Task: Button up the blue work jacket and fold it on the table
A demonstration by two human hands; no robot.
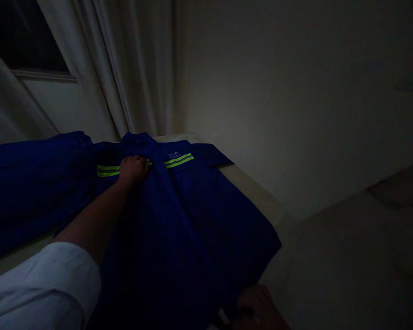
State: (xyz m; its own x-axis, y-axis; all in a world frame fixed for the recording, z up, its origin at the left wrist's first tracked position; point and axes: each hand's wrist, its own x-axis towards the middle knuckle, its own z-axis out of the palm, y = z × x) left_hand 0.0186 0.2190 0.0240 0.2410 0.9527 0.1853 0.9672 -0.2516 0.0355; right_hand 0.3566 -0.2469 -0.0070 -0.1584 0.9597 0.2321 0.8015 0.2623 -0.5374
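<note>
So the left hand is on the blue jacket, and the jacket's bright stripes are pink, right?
Not quite: the bright stripes are yellow-green, not pink, as the head view shows. The left hand is indeed on the blue jacket.

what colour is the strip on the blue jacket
The strip is yellow-green with a grey middle; head view.

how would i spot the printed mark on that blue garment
Find the blue garment spread before the curtains. Just right of the left hand is a yellow-green stripe. The printed mark sits just above it, whitish rather than bright.
</note>
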